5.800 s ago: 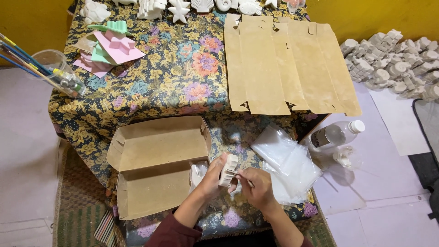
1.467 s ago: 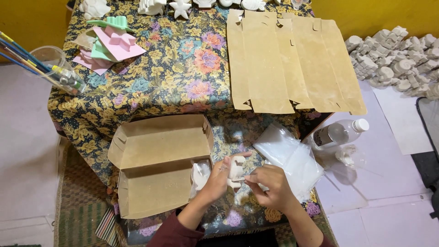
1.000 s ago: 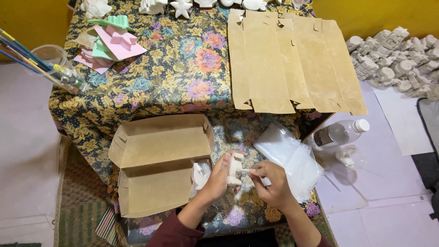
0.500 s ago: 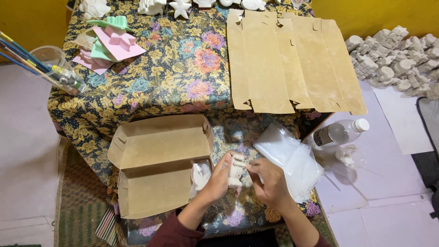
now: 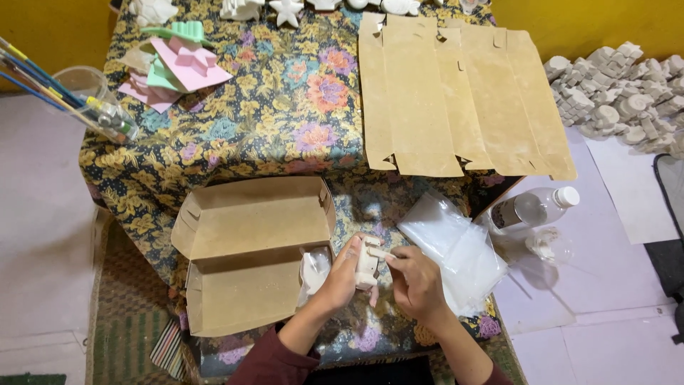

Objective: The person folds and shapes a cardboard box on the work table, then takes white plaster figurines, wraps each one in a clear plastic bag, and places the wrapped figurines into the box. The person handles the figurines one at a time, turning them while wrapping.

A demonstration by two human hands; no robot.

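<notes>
Your left hand (image 5: 340,274) and right hand (image 5: 415,279) both grip the small off-white plaster figure (image 5: 368,262), its long axis upright, running away from you.

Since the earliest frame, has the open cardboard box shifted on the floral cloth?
No. The open cardboard box lies in the same spot below the flat cardboard sheets.

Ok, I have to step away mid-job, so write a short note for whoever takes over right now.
Left hand holds a small white figurine above the floral cloth.
Right hand pinches the figurine's upper right side.
Open cardboard box lies left of the hands, a white wrapped item in its right end.
Clear plastic bags lie right of the hands.
Figurine not yet bagged or boxed.
</notes>
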